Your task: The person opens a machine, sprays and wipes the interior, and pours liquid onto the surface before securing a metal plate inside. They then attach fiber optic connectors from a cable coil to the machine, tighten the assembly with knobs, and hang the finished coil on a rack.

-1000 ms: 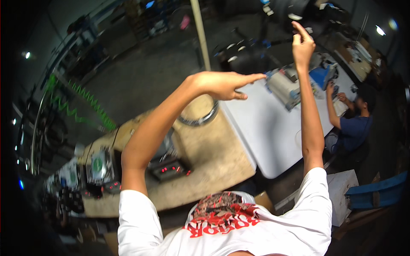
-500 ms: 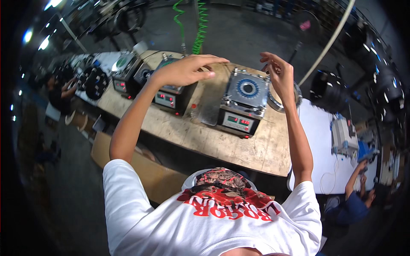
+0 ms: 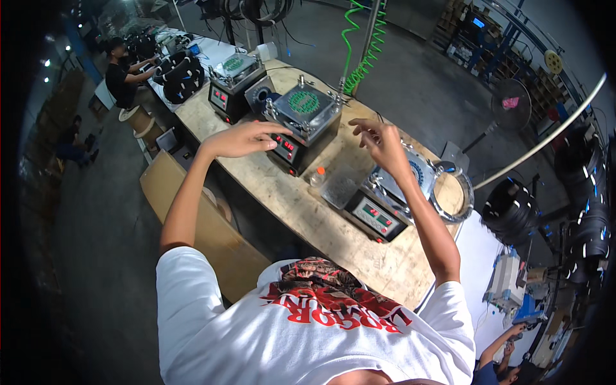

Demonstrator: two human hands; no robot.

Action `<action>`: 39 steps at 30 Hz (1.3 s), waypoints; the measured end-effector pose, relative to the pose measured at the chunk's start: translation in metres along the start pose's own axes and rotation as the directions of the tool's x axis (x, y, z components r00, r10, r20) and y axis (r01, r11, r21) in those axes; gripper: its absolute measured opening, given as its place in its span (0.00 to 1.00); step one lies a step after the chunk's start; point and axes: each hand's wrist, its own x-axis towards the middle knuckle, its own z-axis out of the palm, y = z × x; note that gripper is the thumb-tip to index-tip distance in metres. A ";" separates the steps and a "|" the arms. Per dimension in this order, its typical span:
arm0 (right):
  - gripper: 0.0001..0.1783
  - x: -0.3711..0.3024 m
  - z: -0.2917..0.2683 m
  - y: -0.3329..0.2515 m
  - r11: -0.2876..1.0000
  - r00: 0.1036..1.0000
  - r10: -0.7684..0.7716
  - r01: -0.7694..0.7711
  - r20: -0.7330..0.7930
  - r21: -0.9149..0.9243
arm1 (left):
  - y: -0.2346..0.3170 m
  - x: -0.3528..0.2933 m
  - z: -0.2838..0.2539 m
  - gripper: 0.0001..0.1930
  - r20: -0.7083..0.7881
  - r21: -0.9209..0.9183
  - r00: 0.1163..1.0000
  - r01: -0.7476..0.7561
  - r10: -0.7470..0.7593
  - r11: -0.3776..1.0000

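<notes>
My left hand (image 3: 240,139) hangs in the air with its fingers stretched out and nothing in it. It is just in front of the middle box-shaped machine (image 3: 313,131), whose metal top carries a ring of green pieces (image 3: 303,101). My right hand (image 3: 380,142) is raised between that machine and the right-hand machine (image 3: 377,217); its fingers are bent and apart, with nothing seen in them. My right forearm partly covers the right-hand machine's top, where part of a blue ring (image 3: 417,172) shows. Both machines have lit red displays.
On the wooden table (image 3: 256,186) are a third machine (image 3: 232,86), an orange-capped bottle (image 3: 317,176), a clear flat plate (image 3: 344,187) and a round coil (image 3: 470,204). Green coiled hoses (image 3: 369,64) hang behind. One co-worker (image 3: 122,77) sits far left, another (image 3: 497,359) lower right.
My view has swung left, so the machines appear further right. My left hand is now before the middle machine, my right between two machines. The right-hand machine's display has changed.
</notes>
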 end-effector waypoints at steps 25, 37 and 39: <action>0.18 0.323 0.351 -0.039 0.950 0.981 -0.067 0.006 0.183 0.313 | -0.338 -0.159 -0.230 0.21 -0.472 -0.284 0.810 0.233 -0.347 0.930; 0.19 0.466 0.499 -0.035 0.875 0.949 0.040 -0.185 0.314 0.447 | -0.530 -0.166 -0.332 0.21 -0.557 -0.057 0.763 0.360 -0.329 0.931; 0.20 0.499 0.527 -0.034 0.849 0.934 0.057 -0.231 0.352 0.476 | -0.585 -0.162 -0.356 0.25 -0.571 0.001 0.729 0.460 -0.377 0.888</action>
